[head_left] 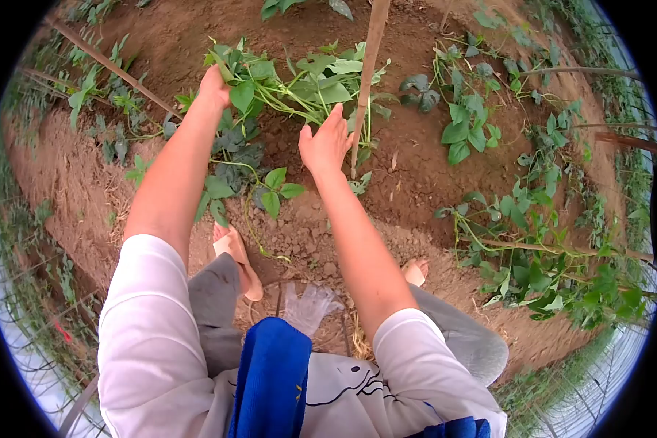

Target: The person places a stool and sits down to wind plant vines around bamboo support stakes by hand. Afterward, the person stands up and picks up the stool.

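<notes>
Partly hidden, the left hand (pixel 214 89) grips leafy vines (pixel 292 91).

No legible text, label, brand, number or sign. The shirt (pixel 325 420) front carries a printed line graphic (pixel 355 370) of dark curved strokes and a small dark oval; no characters can be read in it.

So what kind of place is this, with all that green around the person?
Probably a vegetable plot inside a netted or plastic-covered tunnel: leafy vines grow from bare brown soil, slim poles stand among them, and a pale, ribbed covering shows at the edges.
</notes>
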A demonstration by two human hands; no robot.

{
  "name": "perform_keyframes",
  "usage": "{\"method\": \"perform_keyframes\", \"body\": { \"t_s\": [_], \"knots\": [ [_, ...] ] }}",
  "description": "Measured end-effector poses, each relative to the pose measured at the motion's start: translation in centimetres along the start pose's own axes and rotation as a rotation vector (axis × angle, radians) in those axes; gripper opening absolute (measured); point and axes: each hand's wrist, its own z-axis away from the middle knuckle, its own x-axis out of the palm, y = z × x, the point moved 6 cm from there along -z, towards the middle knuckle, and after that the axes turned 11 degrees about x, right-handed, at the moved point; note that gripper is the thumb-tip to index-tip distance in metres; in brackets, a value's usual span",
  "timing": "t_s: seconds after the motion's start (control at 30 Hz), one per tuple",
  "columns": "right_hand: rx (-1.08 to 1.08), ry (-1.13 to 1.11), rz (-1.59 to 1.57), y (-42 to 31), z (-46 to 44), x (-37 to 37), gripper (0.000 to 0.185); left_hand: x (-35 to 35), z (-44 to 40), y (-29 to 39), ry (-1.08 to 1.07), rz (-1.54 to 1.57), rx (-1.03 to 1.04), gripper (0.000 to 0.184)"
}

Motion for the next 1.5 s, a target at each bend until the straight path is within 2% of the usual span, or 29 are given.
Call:
{"method": "perform_keyframes", "body": {
  "t_s": [0.03,0.1,0.13,0.17,0.27,0.37,0.5,0.57,0.67,0.77,0.83,0.87,0.93,0.97,1.03,1.1,1.13,1.17,1.23,1.3,1.37,1.43,1.47,1.5],
  "knots": [
    [0.001,-0.003,-0.003,-0.2,-0.3,-0.4,0.064,0.1,0.0,0.1,0.002,-0.004,0.001,0.024],
    [0.053,-0.227,0.098,-0.1,-0.5,0.7,0.058,1.2,0.1,0.4,-0.086,-0.026,0.014,0.022],
    [0.005,-0.1,0.044,0.0,-0.2,0.5,0.048,1.4,0.2,0.5,-0.082,-0.028,0.017,0.022],
    [0.001,-0.106,0.043,0.4,0.0,0.7,0.048,1.5,0.4,0.4,-0.053,-0.04,0.024,0.022],
    [-0.231,0.057,-0.215,0.4,0.8,-0.3,0.036,2.8,1.1,0.6,-0.054,-0.065,0.048,0.022],
    [-0.306,0.128,-0.248,0.1,1.7,-0.9,0.035,2.9,0.4,0.5,-0.064,-0.07,0.041,0.022],
    [-0.315,0.134,-0.281,0.2,2.1,-1.3,0.034,3.1,0.3,0.9,-0.106,-0.096,0.077,0.02],
    [-0.147,0.053,-0.364,0.7,1.8,-1.3,0.034,3.2,0.4,1.1,-0.132,-0.122,0.078,0.02],
    [-0.052,-0.014,-0.337,0.4,1.4,-1.7,0.028,3.5,0.7,0.8,-0.231,-0.07,-0.01,0.022],
    [-0.013,-0.095,-0.526,1.2,0.3,-0.7,0.021,3.7,0.9,1.0,-0.292,-0.073,-0.009,0.022],
    [-0.075,-0.031,-0.522,0.8,0.6,-1.4,0.019,3.8,1.5,1.2,-0.32,-0.081,0.002,0.023],
    [-0.077,-0.103,-0.56,0.8,0.8,-1.4,0.017,3.6,1.5,1.4,-0.319,-0.079,0.002,0.023],
    [-0.079,-0.175,-0.597,1.4,0.9,-1.3,0.015,4.5,2.3,1.5,-0.546,0.001,-0.103,0.027],
    [-0.148,-0.195,-0.616,1.7,1.0,-1.3,0.015,4.4,2.4,1.6,-0.545,0.001,-0.104,0.027],
    [-0.216,-0.214,-0.635,2.2,1.6,-1.6,0.016,5.3,3.7,2.4,-0.692,-0.129,0.049,0.032],
    [-0.379,-0.19,-0.677,2.1,2.8,-2.6,0.015,5.6,3.7,2.5,-0.705,-0.094,0.063,0.034],
    [-0.577,-0.038,-0.602,1.6,3.6,-3.8,0.015,5.7,3.8,2.6,-0.717,-0.057,0.077,0.036],
    [-0.576,-0.035,-0.603,1.7,4.2,-4.0,0.015,5.8,3.9,2.5,-0.719,-0.059,0.075,0.036],
    [-0.405,-0.042,-0.86,2.6,4.8,-4.6,0.022,6.9,5.2,2.6,-0.765,-0.108,0.101,0.036],
    [0.036,-0.354,-1.279,5.9,3.6,-1.9,0.027,7.4,5.4,2.6,-0.743,-0.143,0.134,0.037],
    [0.015,-0.544,-1.823,6.8,3.3,-1.3,0.026,7.9,4.9,2.3,-0.826,-0.13,0.089,0.036],
    [-0.157,-0.098,-1.086,8.5,2.9,-2.2,0.022,8.6,5.2,2.3,-0.857,-0.193,0.137,0.036],
    [-0.028,-0.12,-1.352,10.6,1.9,-0.9,0.021,9.1,5.5,2.3,-0.886,-0.254,0.187,0.035],
    [-0.057,-0.005,-1.129,10.2,1.9,-2.1,0.023,9.7,6.2,2.3,-0.886,-0.253,0.187,0.035]
  ]
}}
